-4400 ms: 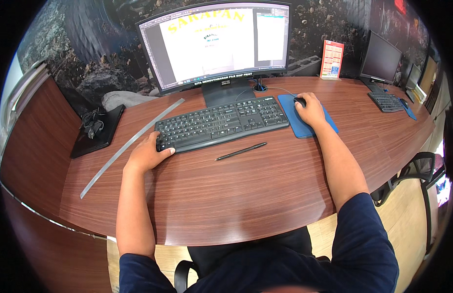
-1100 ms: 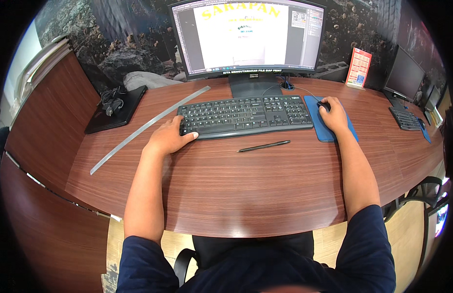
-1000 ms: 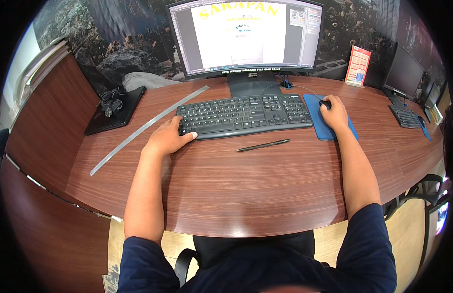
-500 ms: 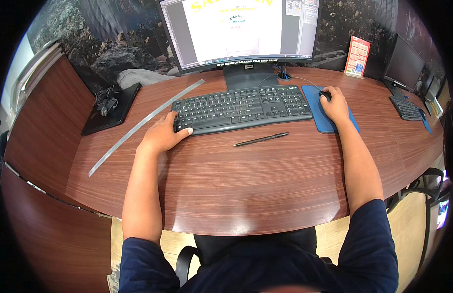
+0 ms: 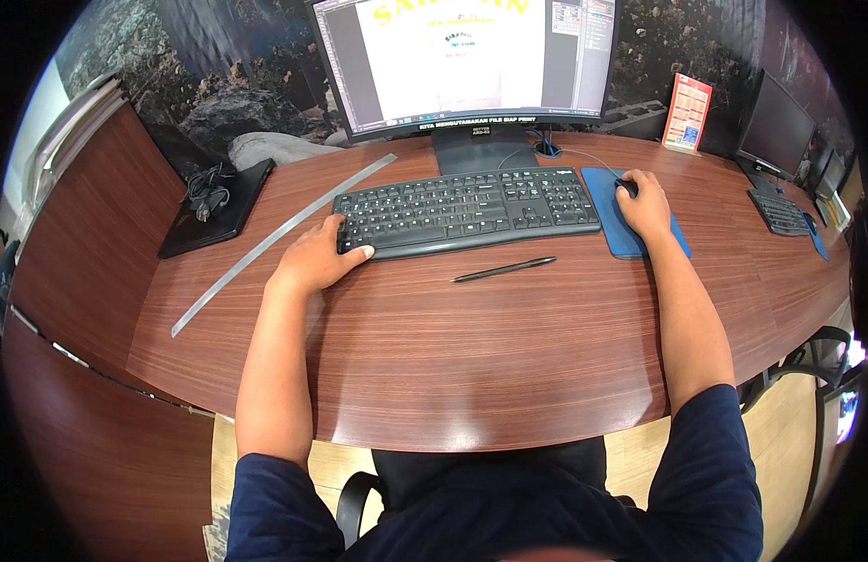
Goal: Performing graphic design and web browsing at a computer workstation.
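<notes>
The mouse (image 5: 626, 188) is placed on a blue mouse pad (image 5: 607, 217), at the right side of the black keyboard (image 5: 467, 214). It is held under the right hand (image 5: 648, 202), whose fingers are curved over it; how firmly, cannot be told. The left end of the keyboard is touched by the left hand (image 5: 310, 257), which is partly spread, with the thumb at the front edge, and nothing is lifted by it. All these are carried by the brown counter (image 5: 490, 356). In front of the keyboard a black pen (image 5: 502, 270) is laid, and to its left a ruler (image 5: 275, 238) is laid slantwise. Behind, a lit monitor (image 5: 462, 75) is seen.
</notes>
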The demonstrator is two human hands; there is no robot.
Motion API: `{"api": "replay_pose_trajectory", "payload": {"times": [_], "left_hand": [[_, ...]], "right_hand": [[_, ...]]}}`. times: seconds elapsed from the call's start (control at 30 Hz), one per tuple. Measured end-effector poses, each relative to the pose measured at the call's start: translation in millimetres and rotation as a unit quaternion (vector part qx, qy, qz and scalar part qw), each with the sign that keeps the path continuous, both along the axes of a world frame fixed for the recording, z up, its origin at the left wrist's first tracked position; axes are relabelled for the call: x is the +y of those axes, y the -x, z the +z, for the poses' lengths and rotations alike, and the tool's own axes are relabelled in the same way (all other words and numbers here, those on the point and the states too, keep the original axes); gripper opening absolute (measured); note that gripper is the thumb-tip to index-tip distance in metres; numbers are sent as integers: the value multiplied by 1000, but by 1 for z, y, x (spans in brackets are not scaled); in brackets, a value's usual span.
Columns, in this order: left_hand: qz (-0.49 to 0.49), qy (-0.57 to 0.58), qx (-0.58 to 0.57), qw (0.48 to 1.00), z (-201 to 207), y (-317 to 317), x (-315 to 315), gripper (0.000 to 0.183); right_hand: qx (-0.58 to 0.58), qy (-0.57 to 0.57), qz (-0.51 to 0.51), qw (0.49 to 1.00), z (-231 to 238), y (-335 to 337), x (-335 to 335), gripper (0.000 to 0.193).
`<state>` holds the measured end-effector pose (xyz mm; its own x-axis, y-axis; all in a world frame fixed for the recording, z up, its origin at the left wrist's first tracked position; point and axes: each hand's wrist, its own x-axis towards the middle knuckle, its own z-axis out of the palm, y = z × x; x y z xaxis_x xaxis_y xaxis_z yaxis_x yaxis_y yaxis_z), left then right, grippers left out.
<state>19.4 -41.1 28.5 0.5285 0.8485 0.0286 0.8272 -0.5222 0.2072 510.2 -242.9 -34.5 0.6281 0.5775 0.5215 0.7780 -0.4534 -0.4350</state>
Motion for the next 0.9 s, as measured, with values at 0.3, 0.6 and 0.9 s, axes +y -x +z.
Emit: {"api": "replay_pose_trajectory", "payload": {"times": [0.3,0.6,0.9], "left_hand": [[9,14,18,1000,3,-3,-1,90],[1,1,6,1000,0,-2,0,87],[2,-3,10,1000,-2,-2,1,88]], "right_hand": [[-14,-28,48,998,-4,-5,0,29],[-12,-30,43,999,-5,-6,0,31],[-13,-26,45,999,-5,-6,-1,31]]}}
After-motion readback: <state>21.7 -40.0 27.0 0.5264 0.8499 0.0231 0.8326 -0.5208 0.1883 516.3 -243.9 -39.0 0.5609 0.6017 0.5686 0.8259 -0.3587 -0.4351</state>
